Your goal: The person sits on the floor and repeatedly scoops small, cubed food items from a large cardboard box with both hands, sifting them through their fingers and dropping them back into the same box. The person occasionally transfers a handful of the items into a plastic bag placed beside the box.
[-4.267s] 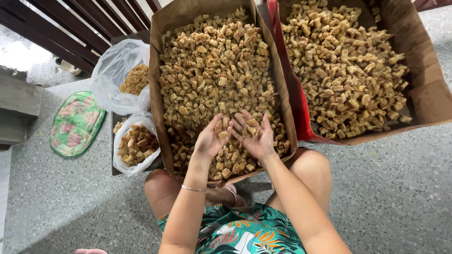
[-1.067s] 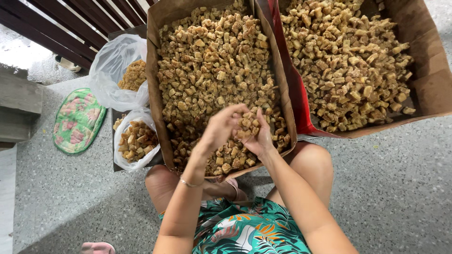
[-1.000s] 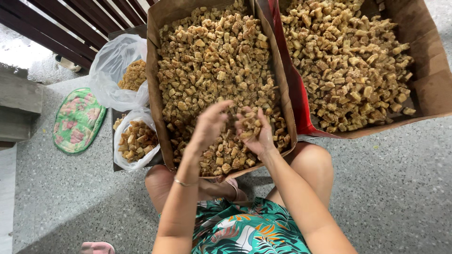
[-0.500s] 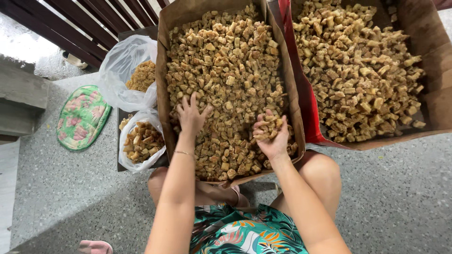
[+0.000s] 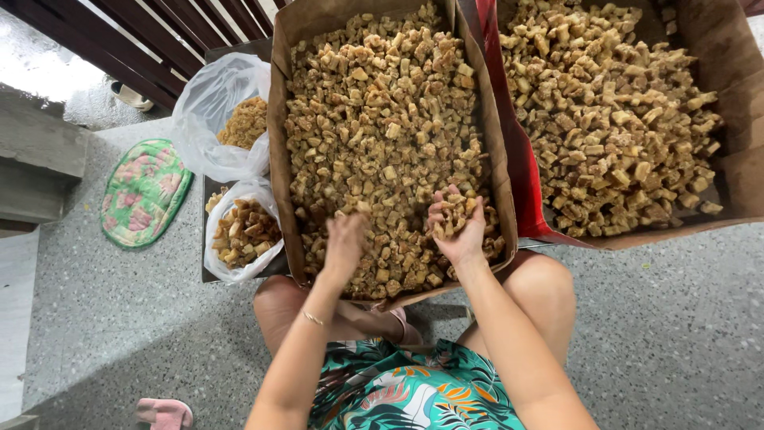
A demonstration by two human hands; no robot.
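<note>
Head view: right hand [image 5: 455,231] cupped palm-up, fingers curled around a small heap of brown fried chunks [image 5: 455,215], held over the near end of the middle cardboard box [image 5: 278,159]. Left hand [image 5: 344,243] blurred, fingers together, lowered onto the chunks beside it; grip cannot be told. Two plastic bags [image 5: 231,263] of chunks lie left of the box.

Both hands sit at the near end of the middle box [image 5: 280,159], over its chunks [image 5: 382,119]: left hand [image 5: 344,243] beside right hand [image 5: 455,231]. Left of the left hand lie two bags [image 5: 215,103], then a mat [image 5: 143,191]. Right of the right hand stands another box [image 5: 732,95].
</note>
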